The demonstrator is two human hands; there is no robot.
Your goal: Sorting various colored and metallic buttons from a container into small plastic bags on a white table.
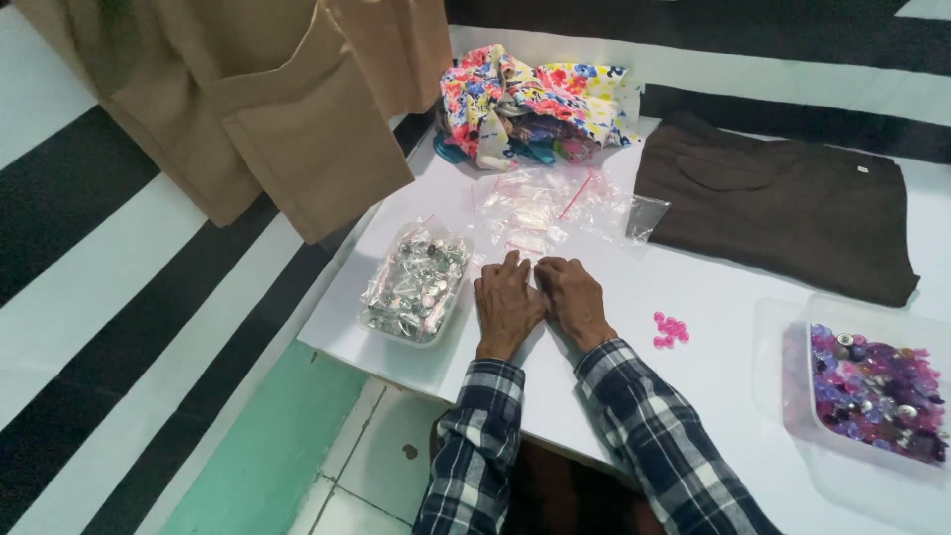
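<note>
On the white counter (614, 386), a tray of silvery pieces (416, 285) sits left of the hands, pink buttons (670, 330) near right, a tub of purple beads (876, 391) farther right. Clear plastic bags (555, 210) lie just beyond, then floral cloth (530, 99) and brown cloth (783, 213). The left hand (506, 305) and right hand (572, 300) rest palm-down, side by side and touching, fingers (512, 266) loosely extended, tips at the nearest bag's edge, gripping nothing.
</note>
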